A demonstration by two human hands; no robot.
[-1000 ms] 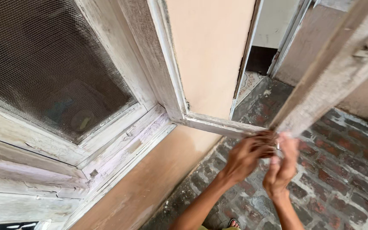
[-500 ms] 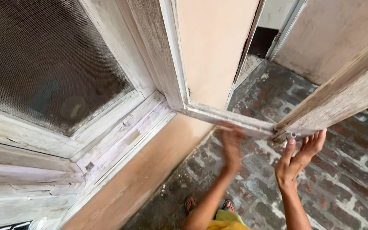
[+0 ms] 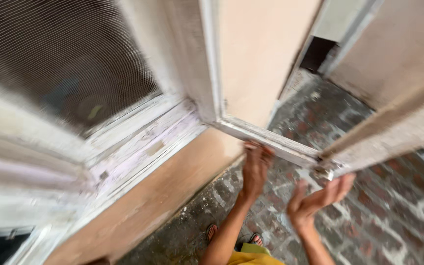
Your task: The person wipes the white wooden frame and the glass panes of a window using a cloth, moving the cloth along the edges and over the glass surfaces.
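I look down at an old white wooden window frame (image 3: 266,140) with an opened shutter (image 3: 393,132) swung out to the right. My left hand (image 3: 256,167) reaches up, and its fingertips touch the underside of the frame's lower rail. My right hand (image 3: 317,198) is palm up with fingers spread, just under the shutter's bottom corner, where a small metal ring (image 3: 324,172) hangs. Neither hand holds anything. The picture is blurred by motion.
A fixed window with dark wire mesh (image 3: 69,64) fills the left. Below it runs a peach-coloured wall (image 3: 172,191). The ground is worn brick paving (image 3: 384,216). My feet in sandals (image 3: 234,238) show at the bottom. A dark doorway (image 3: 322,54) lies beyond.
My hands came apart from the shutter's corner. The left hand moved left to the frame's lower rail. The right hand opened and dropped a little, palm up. The view shifted and blurred.
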